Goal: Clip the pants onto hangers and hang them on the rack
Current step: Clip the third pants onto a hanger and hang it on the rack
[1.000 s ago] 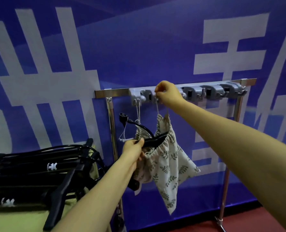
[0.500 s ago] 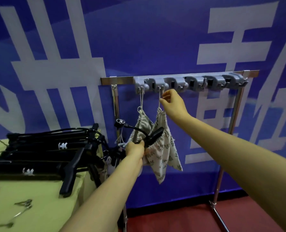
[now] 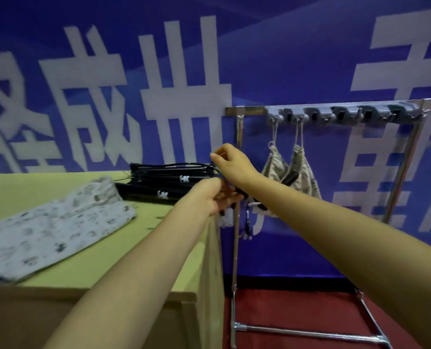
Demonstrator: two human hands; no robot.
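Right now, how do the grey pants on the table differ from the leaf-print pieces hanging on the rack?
The grey pants lie spread flat on the table; the leaf-print pieces hang by strings from the rack. The grey pants show small dark motifs on pale grey; the leaf-print pieces are beige with leaves. The grey pants are one item; the leaf-print pieces are two, side by side. Both are printed cloth.
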